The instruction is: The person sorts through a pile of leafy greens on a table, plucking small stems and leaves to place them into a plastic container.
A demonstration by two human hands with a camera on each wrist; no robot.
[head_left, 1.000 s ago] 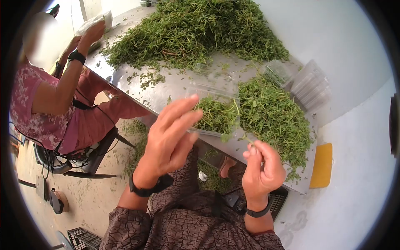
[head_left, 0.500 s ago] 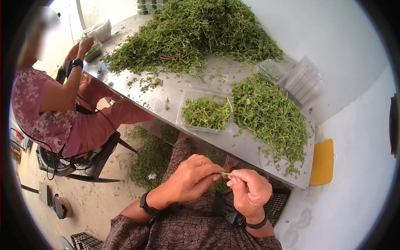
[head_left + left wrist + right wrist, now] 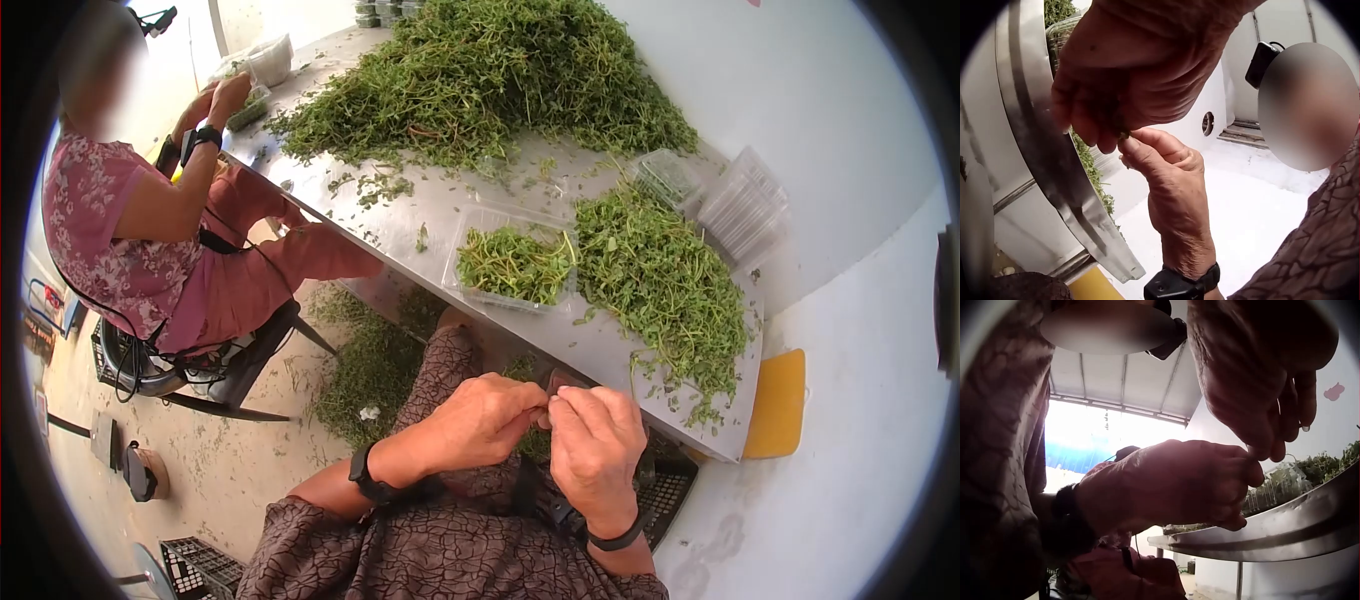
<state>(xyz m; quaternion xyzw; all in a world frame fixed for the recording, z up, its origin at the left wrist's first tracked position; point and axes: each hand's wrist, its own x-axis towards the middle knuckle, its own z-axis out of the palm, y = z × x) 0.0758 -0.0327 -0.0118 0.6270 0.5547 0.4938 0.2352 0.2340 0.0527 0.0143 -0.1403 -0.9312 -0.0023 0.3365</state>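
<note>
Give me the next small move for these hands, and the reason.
I'd probably carry the green bit over to the clear tray: the left hand and right hand meet at it with their fingers, short of the table, and the tray, which looks open, already holds greens.

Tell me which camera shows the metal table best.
The head view: it looks down on most of the metal table and the greens piled on it. The left wrist view shows mainly its rim; the right wrist view, its edge from low down.
</note>
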